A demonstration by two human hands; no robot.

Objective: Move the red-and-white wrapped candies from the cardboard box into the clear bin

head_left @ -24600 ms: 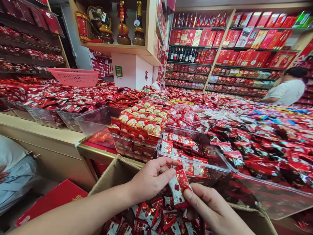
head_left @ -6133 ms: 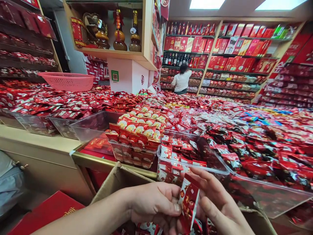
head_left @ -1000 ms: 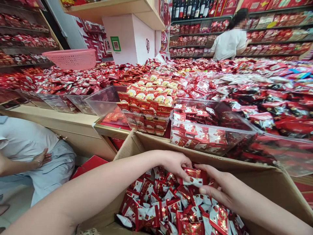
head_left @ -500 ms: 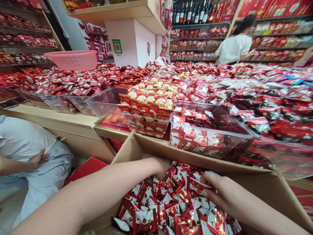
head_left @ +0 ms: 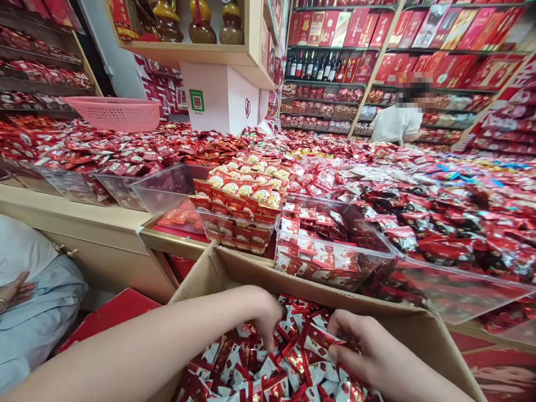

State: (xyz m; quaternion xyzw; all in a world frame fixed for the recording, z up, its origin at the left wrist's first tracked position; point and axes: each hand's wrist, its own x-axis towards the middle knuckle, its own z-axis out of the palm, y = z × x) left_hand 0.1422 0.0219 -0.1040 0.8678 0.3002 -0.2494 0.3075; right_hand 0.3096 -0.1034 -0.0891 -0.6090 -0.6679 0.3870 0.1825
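Observation:
A cardboard box [head_left: 335, 301] in front of me holds a loose heap of small red-and-white wrapped sweets [head_left: 251, 363]. My left hand [head_left: 264, 315] is over the far left of the heap, fingers pointing down; they are blurred, and their tips are partly out of sight. At the right of the heap, my right hand [head_left: 355, 340] pinches one wrapped sweet [head_left: 319, 339] between thumb and fingers. Just beyond the box, a clear plastic bin [head_left: 377, 254] has similar red-and-white sweets in it. To its left, packets marked DURIAN [head_left: 238, 204] are stacked in neat rows in another bin.
Piles of red packets [head_left: 452, 223] cover the display behind. A pink basket [head_left: 117, 114] rests on the left pile. One person [head_left: 25, 312] sits at the left near a red box [head_left: 113, 318]; another person [head_left: 396, 124] stands by the back shelves.
The view has tilted up and shifted right. My left hand has lifted a little out of the heap, its fingers now more visible. My right hand stays at the sweets.

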